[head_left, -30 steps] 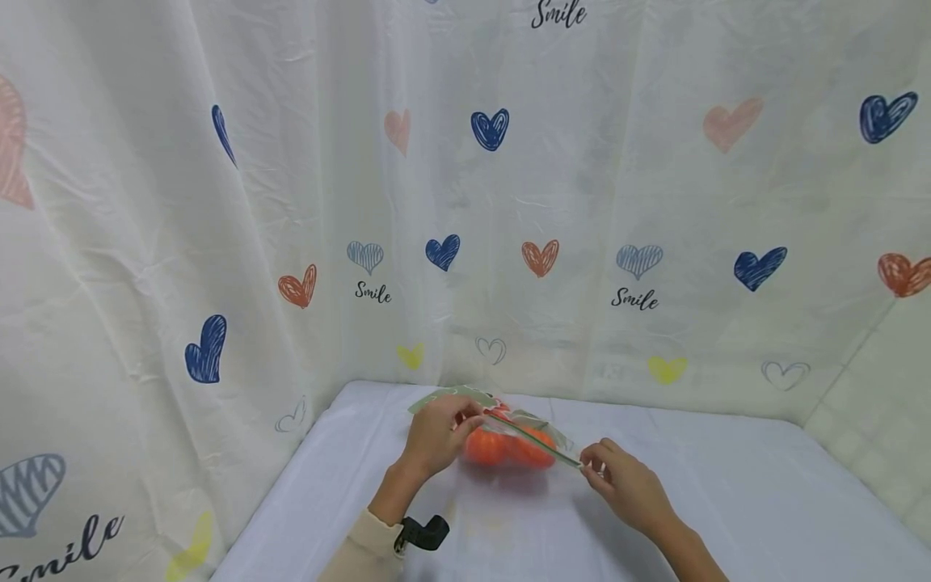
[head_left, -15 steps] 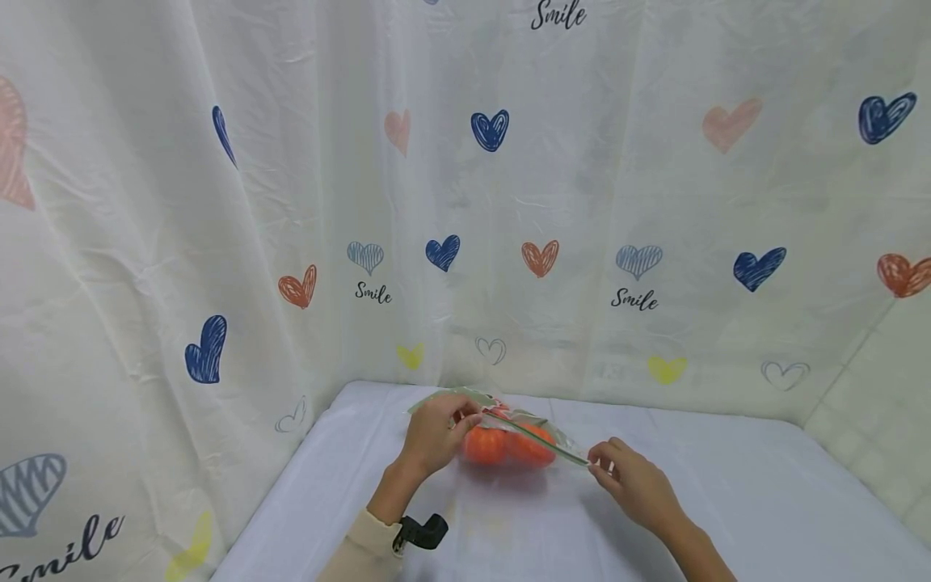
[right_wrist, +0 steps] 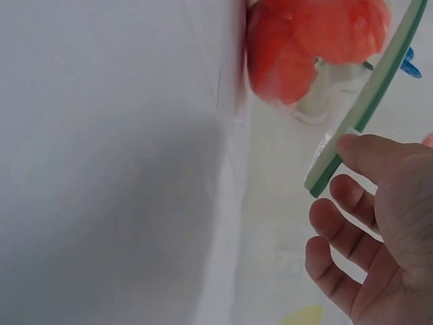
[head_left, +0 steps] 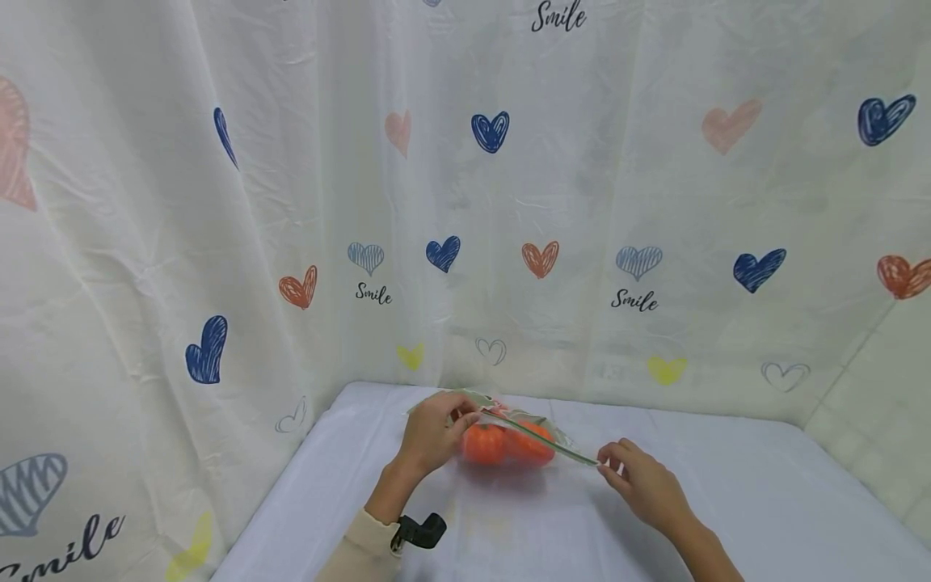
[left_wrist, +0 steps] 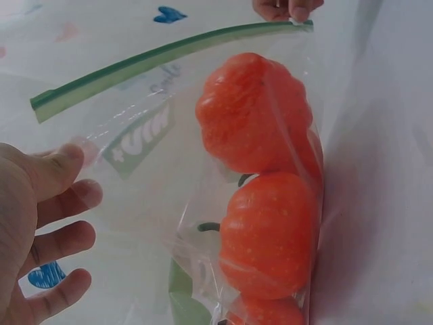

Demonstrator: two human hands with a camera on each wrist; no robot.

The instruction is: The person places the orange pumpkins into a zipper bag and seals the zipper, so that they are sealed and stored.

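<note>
A clear zip bag (left_wrist: 139, 203) stands on the table, holding several orange-red pumpkins (left_wrist: 267, 233) with dark stems. Along its mouth runs a green zip strip (head_left: 541, 437). My right hand (head_left: 647, 489) is at the strip's right end. There, in the right wrist view, the thumb and index finger pinch a small white slider (right_wrist: 353, 130), with the other fingers loosely bent. My left hand (head_left: 429, 430) is beside the bag's left side. The left wrist view shows its fingers (left_wrist: 64, 237) spread and lightly bent, below the free left end of the strip.
A white cloth covers the table (head_left: 756, 501). Behind and at the sides hangs a pale curtain (head_left: 567, 186) printed with hearts and the word Smile. A black device (head_left: 420, 531) is strapped at the left wrist, by a cream sleeve (head_left: 364, 550).
My right hand has moved a little to the right along the zip strip, uncovering more of it. The left hand has stayed nearly in place, and so have the pumpkins.
</note>
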